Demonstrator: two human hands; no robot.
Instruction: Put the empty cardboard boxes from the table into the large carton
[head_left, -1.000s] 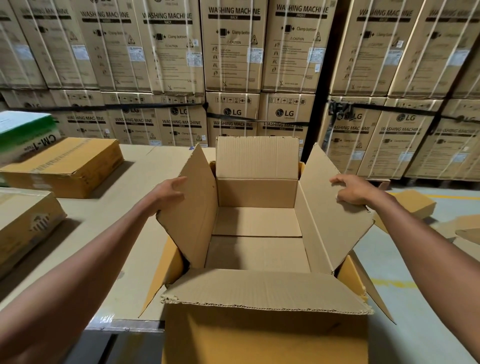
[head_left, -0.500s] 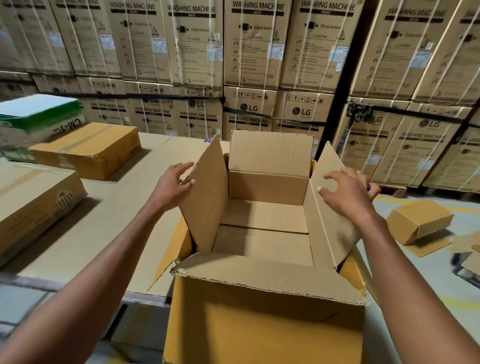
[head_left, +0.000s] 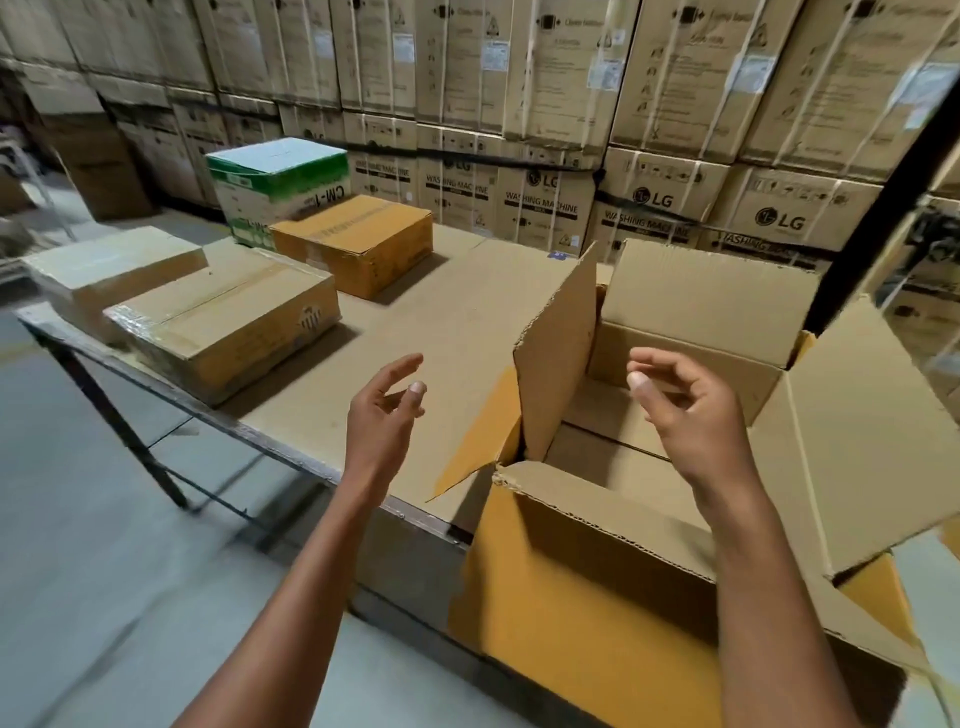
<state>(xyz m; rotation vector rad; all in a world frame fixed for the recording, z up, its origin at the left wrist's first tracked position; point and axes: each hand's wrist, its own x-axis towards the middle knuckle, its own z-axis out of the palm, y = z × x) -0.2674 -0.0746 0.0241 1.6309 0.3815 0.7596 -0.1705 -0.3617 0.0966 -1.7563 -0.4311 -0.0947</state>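
Observation:
The large carton (head_left: 582, 587) stands at the table's right end, flaps up, its inside bare. My left hand (head_left: 382, 415) hovers over the table just left of the carton's left flap, fingers loosely spread, holding nothing. My right hand (head_left: 685, 410) hangs above the carton's opening, fingers loosely curled and empty. On the table (head_left: 457, 322) lie a brown box with a printed logo (head_left: 228, 325), a pale box (head_left: 111, 273) at the far left, an orange-brown box (head_left: 358, 244) further back, and a green-and-white box (head_left: 278, 189) behind it.
Stacks of strapped washing-machine cartons (head_left: 545, 130) wall off the back. The table's dark metal frame and legs (head_left: 124, 421) run along its near edge above grey floor (head_left: 104, 571) at the left. A dark post (head_left: 872, 218) rises behind the carton.
Both hands have let go of the carton's side flaps and drawn back above it. The view has swung left, bringing the boxes on the table into sight.

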